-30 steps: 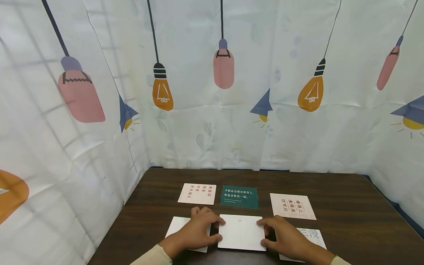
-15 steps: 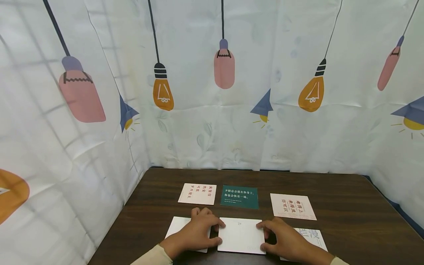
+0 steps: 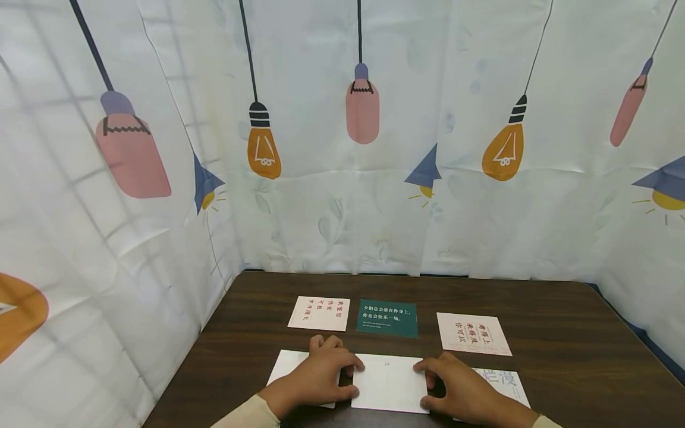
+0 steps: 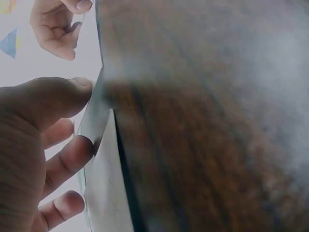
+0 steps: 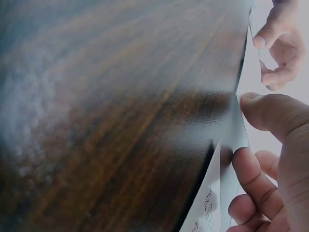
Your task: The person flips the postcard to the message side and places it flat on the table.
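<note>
A blank-looking white card [image 3: 390, 383] with a small mark near its far edge lies between both hands at the front of the table. My left hand [image 3: 321, 374] grips its left edge with thumb and index finger, and my right hand [image 3: 455, 383] does the same at the right edge. Beneath the left hand shows part of another white card [image 3: 285, 364]; the left wrist view has that card's corner [image 4: 110, 193] below the fingers. A card with blue lettering [image 3: 508, 385] sits partly hidden behind the right hand, its corner [image 5: 207, 198] visible in the right wrist view.
Farther back lie a pale card with red characters [image 3: 321, 313], a dark green card [image 3: 404, 327] with white writing, and another pale red-lettered card [image 3: 473, 334]. The dark wooden table [image 3: 567, 333] meets a white curtain [image 3: 342, 238] printed with lamps.
The white card between my hands has shifted slightly toward the body and its near edge now sits lower in the head view. Both hands stay in nearly the same places.
</note>
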Demonstrator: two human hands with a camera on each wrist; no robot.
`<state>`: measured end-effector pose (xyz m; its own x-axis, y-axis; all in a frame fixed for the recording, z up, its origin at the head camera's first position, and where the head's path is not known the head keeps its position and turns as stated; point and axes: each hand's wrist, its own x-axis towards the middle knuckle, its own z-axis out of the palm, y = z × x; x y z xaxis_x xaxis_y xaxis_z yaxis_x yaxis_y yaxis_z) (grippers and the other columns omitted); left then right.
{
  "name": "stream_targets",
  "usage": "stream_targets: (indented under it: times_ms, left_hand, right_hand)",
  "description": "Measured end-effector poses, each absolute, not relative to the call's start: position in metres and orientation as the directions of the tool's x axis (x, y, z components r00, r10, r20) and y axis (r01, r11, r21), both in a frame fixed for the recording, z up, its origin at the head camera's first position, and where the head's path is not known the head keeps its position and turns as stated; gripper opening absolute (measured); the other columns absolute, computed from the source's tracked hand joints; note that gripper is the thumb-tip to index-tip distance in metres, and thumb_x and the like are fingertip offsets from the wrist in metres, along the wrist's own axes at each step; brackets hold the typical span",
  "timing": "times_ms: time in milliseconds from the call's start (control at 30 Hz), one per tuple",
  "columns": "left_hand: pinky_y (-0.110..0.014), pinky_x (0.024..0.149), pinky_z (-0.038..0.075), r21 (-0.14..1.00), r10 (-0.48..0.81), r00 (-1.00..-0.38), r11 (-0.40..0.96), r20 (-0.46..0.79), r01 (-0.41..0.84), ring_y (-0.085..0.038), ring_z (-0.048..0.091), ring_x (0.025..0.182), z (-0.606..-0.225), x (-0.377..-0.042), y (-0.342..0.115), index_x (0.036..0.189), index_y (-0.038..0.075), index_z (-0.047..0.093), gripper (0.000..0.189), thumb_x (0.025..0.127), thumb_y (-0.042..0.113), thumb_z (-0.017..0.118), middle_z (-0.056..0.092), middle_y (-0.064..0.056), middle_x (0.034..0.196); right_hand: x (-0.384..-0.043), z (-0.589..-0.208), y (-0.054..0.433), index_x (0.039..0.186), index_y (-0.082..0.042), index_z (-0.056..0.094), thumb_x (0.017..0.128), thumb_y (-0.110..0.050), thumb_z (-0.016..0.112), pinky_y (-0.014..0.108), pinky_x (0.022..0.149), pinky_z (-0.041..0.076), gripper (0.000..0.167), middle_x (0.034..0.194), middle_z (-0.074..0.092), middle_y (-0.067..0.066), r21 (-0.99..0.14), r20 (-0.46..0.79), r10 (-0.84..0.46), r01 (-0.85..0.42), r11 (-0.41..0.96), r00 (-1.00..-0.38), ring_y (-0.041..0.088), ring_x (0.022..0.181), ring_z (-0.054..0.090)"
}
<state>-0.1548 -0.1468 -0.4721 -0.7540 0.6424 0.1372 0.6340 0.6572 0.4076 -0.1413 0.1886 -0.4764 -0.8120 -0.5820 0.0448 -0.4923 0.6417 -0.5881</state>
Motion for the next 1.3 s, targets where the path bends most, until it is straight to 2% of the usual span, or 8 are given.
stream_targets:
  times_ms: [367,767,900,1133,1300]
  left_hand:
    - [-0.049,0.084,0.015,0.408,0.651,-0.749,0.654,0.125,0.637,-0.001,0.038,0.090,-0.469,-0.155,-0.149,0.113,0.030,0.074,0.031,0.085,0.037,0.084,0.053,0.024,0.084]
    - [-0.046,0.085,0.017,0.417,0.660,-0.738,0.637,0.139,0.648,-0.002,0.041,0.097,-0.460,-0.153,-0.140,0.118,0.031,0.072,0.034,0.087,0.039,0.082,0.055,0.024,0.089]
    - [-0.041,0.086,0.022,0.402,0.685,-0.712,0.614,0.156,0.679,-0.001,0.045,0.101,-0.457,-0.153,-0.133,0.121,0.029,0.071,0.034,0.089,0.040,0.080,0.060,0.024,0.096]
    - [-0.033,0.092,0.038,0.348,0.732,-0.650,0.567,0.202,0.747,-0.003,0.050,0.107,-0.456,-0.155,-0.122,0.123,0.024,0.071,0.035,0.092,0.040,0.076,0.066,0.018,0.113]
    - [-0.032,0.093,0.040,0.353,0.744,-0.634,0.547,0.210,0.759,-0.005,0.051,0.111,-0.456,-0.156,-0.115,0.124,0.023,0.070,0.036,0.093,0.040,0.075,0.066,0.017,0.116]
  right_hand:
    - [-0.142,-0.475,0.188,0.121,-0.019,0.068,0.084,-0.041,0.085,0.024,0.068,0.041,0.047,0.086,0.048,-0.020,-0.564,0.043,-0.586,-0.504,0.654,-0.809,0.001,0.079,0.042]
    - [-0.145,-0.474,0.199,0.123,-0.018,0.069,0.083,-0.046,0.085,0.027,0.070,0.043,0.051,0.087,0.049,-0.021,-0.522,0.059,-0.563,-0.506,0.687,-0.824,0.004,0.084,0.044]
    - [-0.144,-0.476,0.207,0.124,-0.019,0.068,0.084,-0.047,0.083,0.028,0.074,0.046,0.051,0.092,0.050,-0.023,-0.509,0.083,-0.554,-0.513,0.691,-0.828,0.004,0.089,0.046]
    - [-0.141,-0.473,0.220,0.123,-0.021,0.068,0.083,-0.047,0.084,0.029,0.078,0.050,0.050,0.106,0.058,-0.020,-0.516,0.171,-0.542,-0.544,0.662,-0.823,0.007,0.099,0.050]
    - [-0.141,-0.470,0.227,0.124,-0.019,0.068,0.082,-0.052,0.083,0.031,0.084,0.051,0.055,0.107,0.059,-0.020,-0.505,0.147,-0.524,-0.519,0.689,-0.839,0.007,0.102,0.051]
